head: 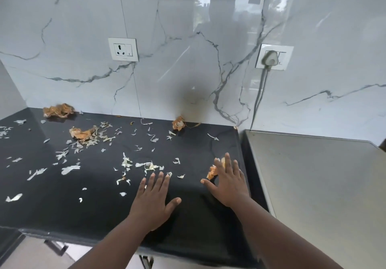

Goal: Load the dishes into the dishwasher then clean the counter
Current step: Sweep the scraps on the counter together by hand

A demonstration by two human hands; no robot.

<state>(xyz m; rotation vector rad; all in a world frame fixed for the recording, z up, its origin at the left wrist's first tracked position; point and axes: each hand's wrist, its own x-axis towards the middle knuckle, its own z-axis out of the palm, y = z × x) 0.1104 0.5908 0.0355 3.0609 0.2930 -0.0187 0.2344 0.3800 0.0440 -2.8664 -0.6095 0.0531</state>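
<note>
While no dishes are showing anywhere in view, we are judging that the loading part is likely behind us, though the dishwasher itself is not in sight, and that we are working on the cleaning part. Nearest us, we are spreading our left hand (155, 200) wide and flat on the black counter (62, 210), holding nothing. Our right hand (228, 183) is lying just to the right of it, also open and empty, its fingers touching an orange peel clump (212, 172) near the counter's right edge. Farther out, white peel scraps (127, 162) are littering most of the surface, so nearly all the clearing is still waiting. Beyond them, more orange skins (82, 133) are sitting left of centre, and two more clumps (58, 110) are resting against the marble wall (83, 18). We are finding no brand, label or legible writing, not even on the wall sockets (123, 49).
</note>
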